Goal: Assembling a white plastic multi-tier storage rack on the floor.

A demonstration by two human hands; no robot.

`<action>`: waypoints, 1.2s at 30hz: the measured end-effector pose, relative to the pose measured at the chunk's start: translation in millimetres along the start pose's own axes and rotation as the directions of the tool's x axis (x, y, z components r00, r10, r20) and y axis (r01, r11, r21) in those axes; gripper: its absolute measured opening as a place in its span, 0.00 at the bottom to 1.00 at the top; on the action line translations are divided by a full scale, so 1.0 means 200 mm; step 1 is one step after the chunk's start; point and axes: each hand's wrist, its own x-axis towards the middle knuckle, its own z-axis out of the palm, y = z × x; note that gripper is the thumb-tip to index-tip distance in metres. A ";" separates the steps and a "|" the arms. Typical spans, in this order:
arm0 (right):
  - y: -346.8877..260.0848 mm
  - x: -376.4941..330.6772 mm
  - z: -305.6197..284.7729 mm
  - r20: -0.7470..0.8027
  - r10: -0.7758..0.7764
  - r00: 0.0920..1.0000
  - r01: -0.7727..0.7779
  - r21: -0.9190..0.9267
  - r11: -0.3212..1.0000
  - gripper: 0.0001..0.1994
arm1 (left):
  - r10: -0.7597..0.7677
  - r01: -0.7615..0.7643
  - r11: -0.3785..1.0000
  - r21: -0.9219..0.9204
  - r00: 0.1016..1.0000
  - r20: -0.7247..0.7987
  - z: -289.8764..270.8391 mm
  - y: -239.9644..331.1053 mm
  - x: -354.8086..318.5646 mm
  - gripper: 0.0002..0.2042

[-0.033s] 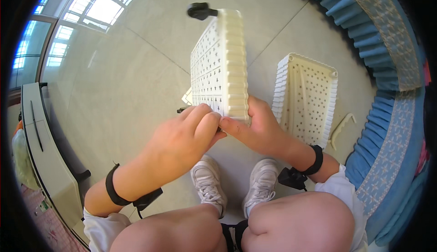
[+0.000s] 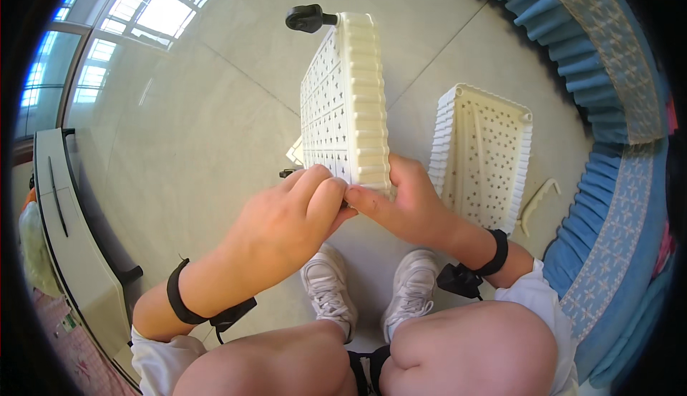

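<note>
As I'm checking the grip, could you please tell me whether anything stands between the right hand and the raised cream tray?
Nothing visible does: the right hand touches the cream tray at its near end, beside the left hand.

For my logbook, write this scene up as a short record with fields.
Held item: cream tray with star-shaped holes, turned on its side, underside facing left
Fitted part: black caster at the tray's far corner
Left grip: fingers curled at the near corner; what they hold is hidden
Right grip: closed on the tray's near end
Floor, right: second tray, open side up; curved cream piece beside it
Far right: blue pleated fabric
</note>
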 end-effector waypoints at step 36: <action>-0.17 0.01 0.07 0.413 -0.647 0.641 0.752 -0.506 0.422 0.16 | 0.189 -0.114 0.946 -0.302 0.955 0.230 -0.23 0.03 -0.15 0.12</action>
